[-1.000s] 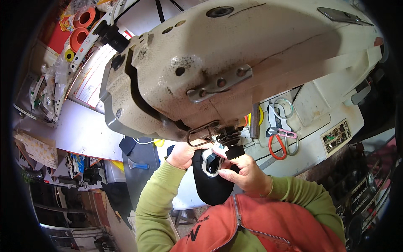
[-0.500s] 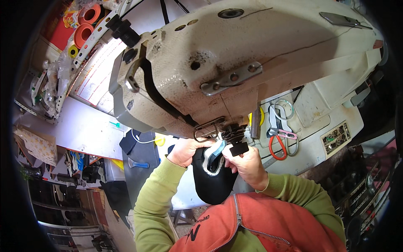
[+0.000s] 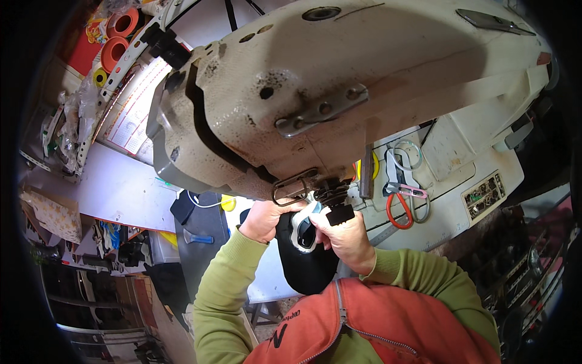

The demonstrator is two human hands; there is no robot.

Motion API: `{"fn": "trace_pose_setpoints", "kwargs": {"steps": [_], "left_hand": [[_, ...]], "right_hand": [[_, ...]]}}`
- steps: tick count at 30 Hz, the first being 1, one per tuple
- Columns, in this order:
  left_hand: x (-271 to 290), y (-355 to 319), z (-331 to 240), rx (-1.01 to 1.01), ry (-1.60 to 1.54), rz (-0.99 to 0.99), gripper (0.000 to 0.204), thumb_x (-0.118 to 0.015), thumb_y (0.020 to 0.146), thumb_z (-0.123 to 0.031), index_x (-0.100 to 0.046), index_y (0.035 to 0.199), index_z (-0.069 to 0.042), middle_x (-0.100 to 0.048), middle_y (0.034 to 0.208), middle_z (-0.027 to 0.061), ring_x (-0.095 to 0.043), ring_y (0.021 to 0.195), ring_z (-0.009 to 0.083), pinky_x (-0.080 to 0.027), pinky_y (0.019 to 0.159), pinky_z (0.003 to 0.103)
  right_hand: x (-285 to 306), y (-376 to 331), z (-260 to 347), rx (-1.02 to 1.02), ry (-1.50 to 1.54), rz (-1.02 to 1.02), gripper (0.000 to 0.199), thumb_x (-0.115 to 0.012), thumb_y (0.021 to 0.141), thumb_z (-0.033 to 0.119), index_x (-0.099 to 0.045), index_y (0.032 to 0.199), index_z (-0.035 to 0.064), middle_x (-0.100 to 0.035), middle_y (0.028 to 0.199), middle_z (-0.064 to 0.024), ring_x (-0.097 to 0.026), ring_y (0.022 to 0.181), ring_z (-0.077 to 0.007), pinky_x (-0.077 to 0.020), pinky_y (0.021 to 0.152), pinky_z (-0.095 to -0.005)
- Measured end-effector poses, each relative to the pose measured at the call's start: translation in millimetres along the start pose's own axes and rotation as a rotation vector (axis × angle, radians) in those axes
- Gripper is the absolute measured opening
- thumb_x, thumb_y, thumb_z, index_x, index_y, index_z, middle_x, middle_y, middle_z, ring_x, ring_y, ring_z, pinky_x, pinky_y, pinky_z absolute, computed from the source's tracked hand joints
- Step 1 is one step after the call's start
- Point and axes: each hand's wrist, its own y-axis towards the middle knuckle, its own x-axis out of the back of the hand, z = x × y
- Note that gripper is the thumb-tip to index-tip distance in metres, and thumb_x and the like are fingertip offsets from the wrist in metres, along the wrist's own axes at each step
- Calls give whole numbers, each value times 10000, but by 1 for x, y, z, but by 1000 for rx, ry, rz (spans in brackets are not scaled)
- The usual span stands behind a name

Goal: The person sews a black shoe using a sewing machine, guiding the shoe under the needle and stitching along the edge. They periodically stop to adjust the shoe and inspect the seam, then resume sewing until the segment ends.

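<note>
Cluttered workshop shelves are ringing a white counter (image 3: 115,188). Both hands are pinching a black fabric piece with white trim (image 3: 306,252): left hand (image 3: 264,218) gripping its edge, right hand (image 3: 345,236) pressing it just beneath the worn cream sewing machine head (image 3: 339,91). Fingers are sitting so near the needle area that a slip could catch them.

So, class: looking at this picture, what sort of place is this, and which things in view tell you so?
Most likely a sewing or stitching workshop. A large industrial sewing machine fills the view, both hands hold a black fabric piece under its needle area, and red-handled scissors lie on the worktable, with orange rolls stacked at upper left.
</note>
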Motion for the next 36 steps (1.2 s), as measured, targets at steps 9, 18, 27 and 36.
{"fn": "trace_pose_setpoints", "kwargs": {"steps": [9,18,27,36], "left_hand": [[-12,1,5,-104,59,-80,221,-561,852,23,-603,1066,-16,-633,966,44,-619,843,128,-527,755,269],[26,10,23,-123,-147,61,290,-531,921,-45,-556,1207,-9,-619,1140,106,-607,1004,195,-516,860,303],[28,14,17,-42,-74,24,269,-642,850,-37,-622,1118,-20,-649,1070,73,-617,964,178,-506,856,302],[21,13,15,-81,-73,17,271,-642,828,-38,-636,1097,-13,-663,1041,71,-622,970,180,-497,873,313]], "right_hand": [[-2,0,-3,14,-3,-38,198,-601,905,152,-631,773,7,-592,595,-13,-521,498,-45,-408,456,-193],[-3,-2,-8,122,-112,-15,137,-601,903,118,-647,873,-7,-616,649,-10,-552,561,-54,-457,529,-210],[0,-17,-4,655,-593,43,389,-678,812,86,-555,1170,-3,-575,998,-127,-617,721,-181,-517,636,-289],[-3,-17,-3,664,-703,7,349,-662,806,104,-560,1120,-9,-561,1018,-141,-623,757,-274,-508,641,-338]]}}
